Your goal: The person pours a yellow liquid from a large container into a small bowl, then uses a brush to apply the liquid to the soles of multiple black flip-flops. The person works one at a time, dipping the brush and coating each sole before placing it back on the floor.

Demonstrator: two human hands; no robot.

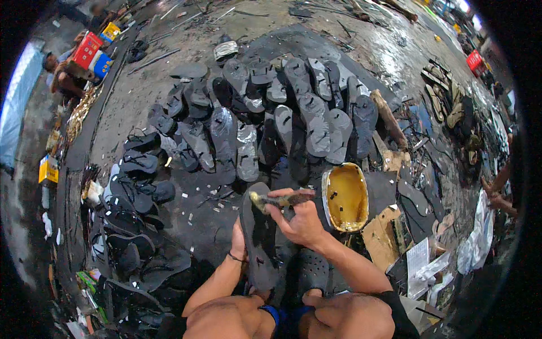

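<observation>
A dark grey sandal sole (261,248) stands tilted upright above my knees. My left hand (237,240) is closed around its left edge, with the fingers hidden behind it. Pinched in my right hand (302,221) is a brush (292,198) with a brown handle. Its pale yellow, glue-coated tip touches the upper end of the sole. To the right of that hand sits an oval tub (325,200) of amber glue, its rim crusted.
Many grey soles (314,124) lie in rows ahead. Dark sandals (141,248) are heaped at the left. Right of the tub lie cardboard (381,237), a wooden stick (389,120) and scraps. Another person's hands (498,195) show at the far right; a person (66,76) crouches far left.
</observation>
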